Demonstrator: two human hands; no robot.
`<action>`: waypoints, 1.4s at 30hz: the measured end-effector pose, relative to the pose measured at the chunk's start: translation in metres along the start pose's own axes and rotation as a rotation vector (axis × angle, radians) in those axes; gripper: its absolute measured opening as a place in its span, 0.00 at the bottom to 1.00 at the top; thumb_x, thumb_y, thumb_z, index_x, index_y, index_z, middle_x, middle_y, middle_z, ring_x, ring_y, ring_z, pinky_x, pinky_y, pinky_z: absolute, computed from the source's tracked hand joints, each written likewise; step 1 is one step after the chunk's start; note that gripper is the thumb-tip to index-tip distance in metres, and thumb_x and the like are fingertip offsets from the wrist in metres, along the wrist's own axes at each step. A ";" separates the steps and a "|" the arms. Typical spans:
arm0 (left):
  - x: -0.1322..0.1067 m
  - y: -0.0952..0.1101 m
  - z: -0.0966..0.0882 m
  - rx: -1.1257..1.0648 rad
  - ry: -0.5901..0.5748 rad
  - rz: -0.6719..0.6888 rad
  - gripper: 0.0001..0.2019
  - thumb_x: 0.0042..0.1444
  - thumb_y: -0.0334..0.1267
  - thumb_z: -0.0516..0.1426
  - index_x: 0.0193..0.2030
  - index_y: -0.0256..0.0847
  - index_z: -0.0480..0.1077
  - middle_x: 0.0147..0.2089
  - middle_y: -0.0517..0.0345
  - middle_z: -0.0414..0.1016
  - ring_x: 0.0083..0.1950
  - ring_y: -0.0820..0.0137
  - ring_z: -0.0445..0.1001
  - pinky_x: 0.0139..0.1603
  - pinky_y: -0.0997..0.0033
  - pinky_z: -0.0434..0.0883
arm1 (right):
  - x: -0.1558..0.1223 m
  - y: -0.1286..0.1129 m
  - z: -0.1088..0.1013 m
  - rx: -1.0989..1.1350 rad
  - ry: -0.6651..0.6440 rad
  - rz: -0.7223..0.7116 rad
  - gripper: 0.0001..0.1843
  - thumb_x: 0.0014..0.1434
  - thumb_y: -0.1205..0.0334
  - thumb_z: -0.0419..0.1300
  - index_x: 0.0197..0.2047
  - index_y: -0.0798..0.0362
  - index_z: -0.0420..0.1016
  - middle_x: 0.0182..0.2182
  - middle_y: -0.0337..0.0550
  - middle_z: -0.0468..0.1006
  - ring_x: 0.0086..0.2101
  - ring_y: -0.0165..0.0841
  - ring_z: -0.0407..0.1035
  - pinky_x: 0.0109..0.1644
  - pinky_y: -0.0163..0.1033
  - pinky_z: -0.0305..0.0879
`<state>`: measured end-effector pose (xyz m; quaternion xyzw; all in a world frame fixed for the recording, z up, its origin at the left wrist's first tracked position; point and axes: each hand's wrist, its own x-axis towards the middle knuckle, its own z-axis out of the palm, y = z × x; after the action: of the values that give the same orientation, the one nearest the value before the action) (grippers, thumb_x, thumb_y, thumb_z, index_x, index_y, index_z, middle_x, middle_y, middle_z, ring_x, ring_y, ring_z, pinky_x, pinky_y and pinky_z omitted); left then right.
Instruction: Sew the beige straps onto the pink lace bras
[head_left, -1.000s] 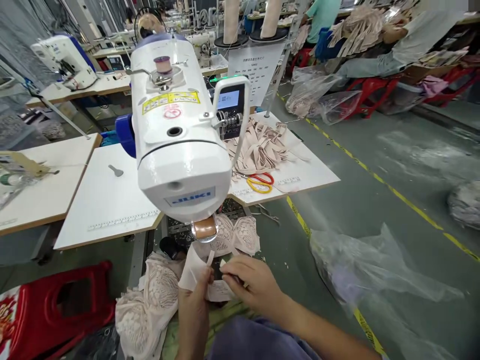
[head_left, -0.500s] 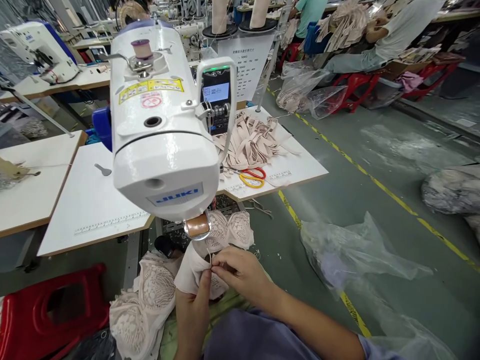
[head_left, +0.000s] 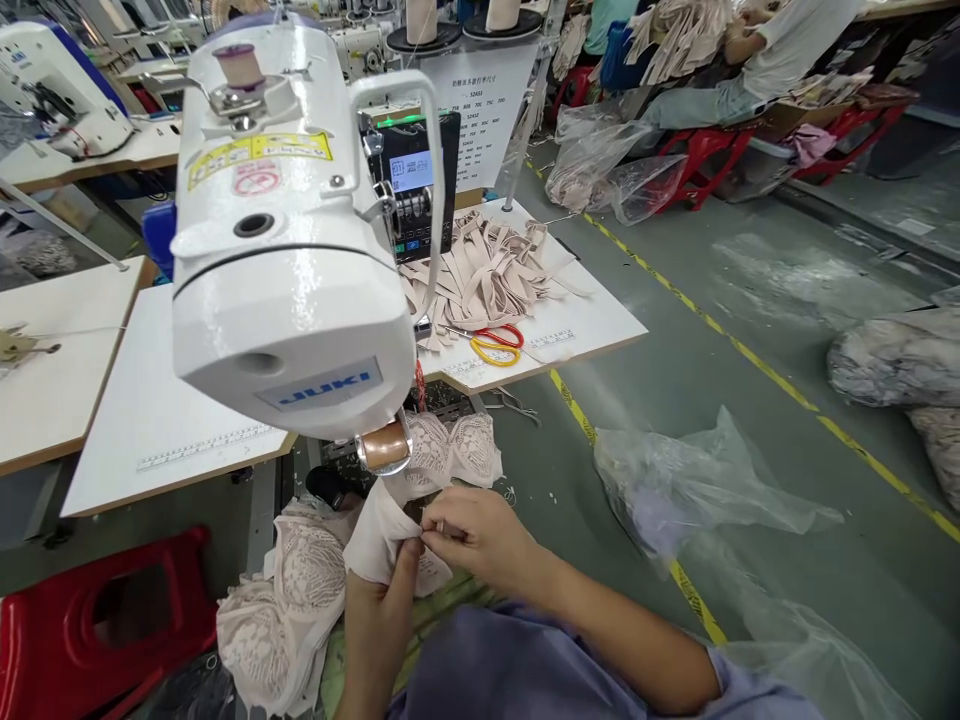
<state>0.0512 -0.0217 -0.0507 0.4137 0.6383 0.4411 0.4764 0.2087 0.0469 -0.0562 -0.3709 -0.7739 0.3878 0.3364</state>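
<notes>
Under the head of a white JUKI sewing machine [head_left: 300, 310], my left hand [head_left: 381, 610] grips a beige bra [head_left: 379, 535] by its plain, smooth fabric, thumb on top. Close beside that thumb, my right hand [head_left: 487, 540] is closed in a pinch at the fabric's edge; what lies exactly between its fingertips is hidden. Lace cups [head_left: 454, 452] lie just beyond my hands, below the machine's needle area. I cannot tell whether they belong to the held piece. Another lace bra [head_left: 289, 600] hangs over at my left.
Beige straps [head_left: 495, 270] are heaped on the white table [head_left: 600, 315], with red-and-yellow scissors [head_left: 496, 345] in front. A red stool [head_left: 105, 630] stands at the left. Plastic bags [head_left: 675, 490] lie on the floor at the right. Another person [head_left: 780, 70] sits at the back right.
The machine and table have shifted left in view as the camera moved. A thin pale strip that stood up at my right fingertips no longer shows. Both hands stay together at the fabric.
</notes>
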 end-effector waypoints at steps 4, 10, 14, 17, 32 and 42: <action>0.000 -0.001 -0.005 0.066 -0.001 0.099 0.15 0.58 0.44 0.62 0.49 0.41 0.78 0.46 0.51 0.82 0.50 0.58 0.79 0.50 0.64 0.76 | 0.005 0.002 -0.006 0.028 -0.072 -0.011 0.05 0.50 0.71 0.59 0.26 0.52 0.72 0.23 0.35 0.70 0.25 0.27 0.63 0.30 0.32 0.54; 0.009 0.003 -0.006 0.032 -0.086 0.004 0.12 0.57 0.46 0.61 0.35 0.39 0.79 0.27 0.57 0.80 0.28 0.66 0.78 0.28 0.71 0.75 | 0.004 0.004 -0.009 0.112 -0.180 0.074 0.06 0.51 0.71 0.56 0.25 0.53 0.71 0.24 0.35 0.70 0.27 0.28 0.63 0.32 0.31 0.56; 0.016 0.012 -0.007 0.081 -0.198 0.061 0.13 0.58 0.43 0.61 0.47 0.40 0.78 0.42 0.53 0.82 0.46 0.60 0.80 0.47 0.65 0.76 | -0.002 0.007 -0.003 0.144 -0.140 0.146 0.05 0.51 0.70 0.59 0.26 0.53 0.73 0.23 0.33 0.68 0.26 0.27 0.62 0.31 0.31 0.54; 0.015 0.013 -0.008 0.115 -0.166 0.063 0.18 0.58 0.43 0.61 0.54 0.41 0.75 0.52 0.51 0.80 0.55 0.58 0.77 0.55 0.62 0.73 | -0.004 0.007 -0.002 0.150 -0.131 0.186 0.04 0.52 0.69 0.60 0.28 0.53 0.75 0.24 0.34 0.70 0.28 0.27 0.64 0.33 0.32 0.55; 0.028 0.014 -0.022 0.151 -0.278 0.000 0.20 0.60 0.48 0.58 0.54 0.40 0.76 0.53 0.49 0.80 0.56 0.55 0.76 0.59 0.58 0.71 | -0.010 0.002 -0.037 0.216 -0.270 0.270 0.09 0.62 0.62 0.61 0.41 0.49 0.62 0.23 0.29 0.68 0.21 0.25 0.58 0.27 0.31 0.53; 0.014 0.026 -0.020 0.256 -0.242 0.206 0.17 0.58 0.42 0.60 0.53 0.44 0.77 0.53 0.49 0.80 0.55 0.55 0.77 0.62 0.56 0.69 | -0.005 -0.001 -0.031 -0.117 -0.329 0.107 0.08 0.60 0.64 0.64 0.40 0.51 0.68 0.27 0.34 0.75 0.26 0.29 0.66 0.30 0.33 0.52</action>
<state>0.0319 -0.0047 -0.0266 0.5841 0.5813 0.3498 0.4456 0.2362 0.0535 -0.0416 -0.3619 -0.8189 0.4149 0.1621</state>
